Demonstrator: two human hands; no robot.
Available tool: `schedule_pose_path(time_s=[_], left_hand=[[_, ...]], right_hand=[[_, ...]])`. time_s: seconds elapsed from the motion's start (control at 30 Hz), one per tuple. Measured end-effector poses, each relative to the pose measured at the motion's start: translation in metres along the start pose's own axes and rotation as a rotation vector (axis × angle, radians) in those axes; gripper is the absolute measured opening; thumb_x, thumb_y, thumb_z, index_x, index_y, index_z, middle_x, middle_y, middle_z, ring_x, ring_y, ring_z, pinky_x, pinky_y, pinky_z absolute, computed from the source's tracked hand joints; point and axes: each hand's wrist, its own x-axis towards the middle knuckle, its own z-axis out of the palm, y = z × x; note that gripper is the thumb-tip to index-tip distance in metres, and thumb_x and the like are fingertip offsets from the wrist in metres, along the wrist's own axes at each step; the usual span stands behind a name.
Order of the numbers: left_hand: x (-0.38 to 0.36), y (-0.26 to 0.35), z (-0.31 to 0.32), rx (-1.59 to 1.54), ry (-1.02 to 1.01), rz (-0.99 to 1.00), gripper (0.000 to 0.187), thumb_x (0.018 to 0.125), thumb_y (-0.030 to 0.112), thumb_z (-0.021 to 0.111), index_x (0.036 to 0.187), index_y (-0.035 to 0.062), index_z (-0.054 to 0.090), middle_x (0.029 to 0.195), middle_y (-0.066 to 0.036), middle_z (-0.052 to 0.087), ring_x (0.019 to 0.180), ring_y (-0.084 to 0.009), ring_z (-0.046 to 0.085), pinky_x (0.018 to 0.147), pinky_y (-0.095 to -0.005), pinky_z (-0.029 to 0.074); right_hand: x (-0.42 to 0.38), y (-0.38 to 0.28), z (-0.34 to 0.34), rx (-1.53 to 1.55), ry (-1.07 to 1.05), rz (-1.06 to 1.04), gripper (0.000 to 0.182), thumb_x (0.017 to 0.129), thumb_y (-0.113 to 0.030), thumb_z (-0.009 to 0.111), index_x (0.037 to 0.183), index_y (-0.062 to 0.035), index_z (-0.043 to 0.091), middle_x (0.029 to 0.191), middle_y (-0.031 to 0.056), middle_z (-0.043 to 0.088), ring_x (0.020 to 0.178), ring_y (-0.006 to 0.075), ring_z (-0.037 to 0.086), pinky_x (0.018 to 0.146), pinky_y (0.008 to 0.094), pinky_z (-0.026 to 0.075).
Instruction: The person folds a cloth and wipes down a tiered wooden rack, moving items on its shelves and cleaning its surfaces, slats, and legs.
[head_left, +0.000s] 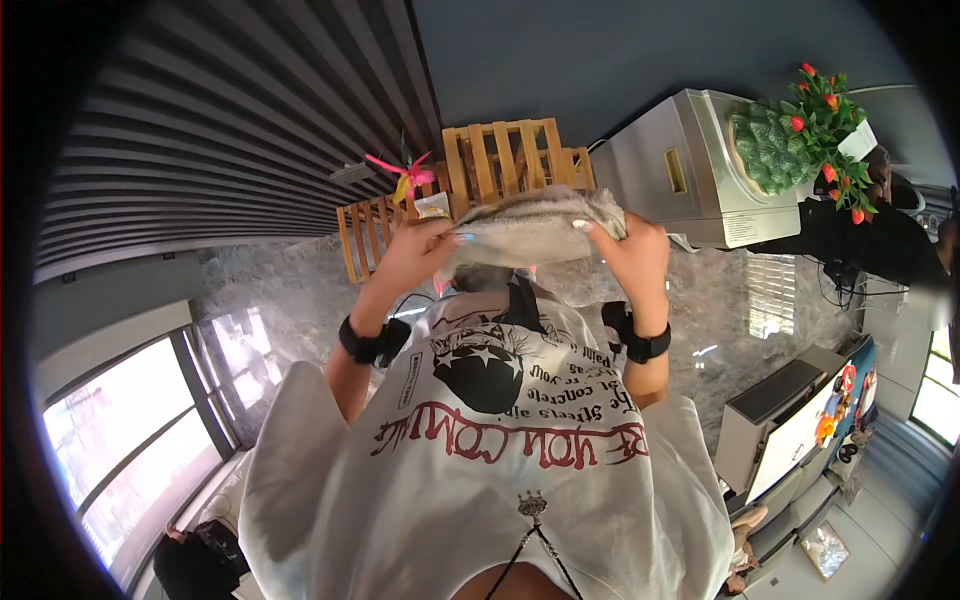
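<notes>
A greyish, crumpled piece of cloth (530, 232) is stretched level in front of the chest. Its left end is gripped by my left hand (415, 250), with the fingers curled over the edge. At the other end my right hand (632, 250) is closed on the cloth, its thumb lying on top. Black bands circle both wrists. Just beyond the cloth stands a slatted wooden rack (498, 160). A pink and yellow flower (410, 178) rises near my left hand.
A silver cabinet (690, 165) stands to the right, bearing a green pot (768, 145) with red flowers. Farther right a person in black (855, 240) is partly visible. A low cabinet (775, 410) is at the lower right. Ribbed wall panels (250, 120) fill the upper left.
</notes>
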Motion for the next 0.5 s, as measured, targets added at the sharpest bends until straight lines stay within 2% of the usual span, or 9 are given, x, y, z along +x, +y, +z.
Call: schedule_pose_path(time_s=[0.1, 0.17, 0.23, 0.27, 0.33, 0.37, 0.43, 0.47, 0.5], left_hand=[[-0.002, 0.012, -0.016, -0.010, 0.138, 0.179, 0.014, 0.080, 0.013, 0.057, 0.081, -0.0015, 0.055, 0.061, -0.013, 0.048, 0.051, -0.0175, 0.044, 0.051, -0.0292, 0.039], [0.009, 0.025, -0.025, 0.047, 0.159, 0.193, 0.013, 0.080, 0.013, 0.056, 0.082, -0.0003, 0.056, 0.063, -0.014, 0.050, 0.053, -0.0214, 0.047, 0.052, -0.0302, 0.040], [0.031, 0.034, -0.029, 0.193, 0.264, 0.143, 0.014, 0.081, 0.014, 0.055, 0.083, 0.0008, 0.057, 0.066, -0.015, 0.053, 0.057, -0.0270, 0.052, 0.055, -0.0321, 0.041], [0.045, 0.036, -0.032, 0.266, 0.322, 0.175, 0.015, 0.080, 0.017, 0.055, 0.084, 0.0029, 0.059, 0.072, -0.014, 0.056, 0.066, -0.0307, 0.056, 0.059, -0.0355, 0.044], [0.073, 0.034, -0.031, 0.364, 0.394, 0.108, 0.016, 0.080, 0.018, 0.055, 0.087, 0.0038, 0.059, 0.078, -0.014, 0.057, 0.073, -0.0298, 0.056, 0.063, -0.0368, 0.044], [0.083, 0.031, -0.026, 0.451, 0.450, 0.035, 0.018, 0.079, 0.018, 0.055, 0.091, 0.0048, 0.060, 0.085, -0.013, 0.058, 0.080, -0.0290, 0.056, 0.067, -0.0381, 0.045], [0.101, 0.007, -0.005, 0.513, 0.531, 0.069, 0.024, 0.079, 0.019, 0.056, 0.098, 0.0046, 0.058, 0.094, -0.013, 0.056, 0.089, -0.0292, 0.053, 0.074, -0.0381, 0.044], [0.108, -0.007, 0.011, 0.567, 0.605, 0.104, 0.030, 0.078, 0.020, 0.056, 0.104, 0.0044, 0.056, 0.103, -0.013, 0.054, 0.097, -0.0295, 0.050, 0.081, -0.0381, 0.043], [0.114, -0.020, 0.027, 0.569, 0.607, 0.100, 0.030, 0.078, 0.020, 0.056, 0.104, 0.0044, 0.056, 0.103, -0.013, 0.054, 0.097, -0.0295, 0.050, 0.081, -0.0381, 0.043]], right_hand=[[-0.004, 0.006, -0.016, -0.015, 0.141, -0.054, 0.046, 0.058, -0.041, 0.075, 0.054, -0.0016, 0.051, 0.047, 0.0124, 0.047, 0.043, 0.0312, 0.046, 0.042, 0.0348, 0.039], [0.003, 0.010, -0.016, -0.055, 0.158, -0.079, 0.047, 0.058, -0.042, 0.075, 0.054, -0.0025, 0.049, 0.047, 0.0122, 0.046, 0.044, 0.0312, 0.046, 0.042, 0.0349, 0.038], [0.022, 0.013, -0.008, 0.133, 0.267, -0.130, 0.047, 0.060, -0.041, 0.074, 0.055, -0.0017, 0.048, 0.051, 0.0132, 0.047, 0.046, 0.0311, 0.047, 0.043, 0.0354, 0.038], [0.034, 0.018, -0.002, 0.141, 0.273, -0.139, 0.047, 0.060, -0.041, 0.074, 0.055, -0.0017, 0.048, 0.051, 0.0132, 0.047, 0.046, 0.0311, 0.047, 0.043, 0.0354, 0.038], [0.062, 0.032, 0.018, 0.121, 0.203, -0.096, 0.041, 0.064, -0.038, 0.072, 0.075, -0.0013, 0.057, 0.077, 0.0192, 0.056, 0.067, 0.0323, 0.055, 0.056, 0.0365, 0.044], [0.073, 0.037, 0.028, 0.130, 0.202, -0.099, 0.041, 0.064, -0.038, 0.072, 0.075, -0.0013, 0.057, 0.077, 0.0192, 0.056, 0.067, 0.0323, 0.055, 0.056, 0.0365, 0.044], [0.094, 0.043, 0.050, -0.070, 0.314, -0.195, 0.055, 0.070, -0.037, 0.067, 0.109, -0.0020, 0.052, 0.113, 0.0269, 0.047, 0.099, 0.0388, 0.049, 0.079, 0.0419, 0.043], [0.097, 0.051, 0.066, -0.067, 0.315, -0.198, 0.055, 0.070, -0.037, 0.067, 0.109, -0.0020, 0.052, 0.113, 0.0269, 0.047, 0.099, 0.0388, 0.049, 0.079, 0.0419, 0.043], [0.096, 0.062, 0.086, -0.049, 0.192, -0.183, 0.065, 0.072, -0.039, 0.063, 0.120, -0.0014, 0.041, 0.122, 0.0281, 0.037, 0.108, 0.0414, 0.040, 0.087, 0.0442, 0.036]])
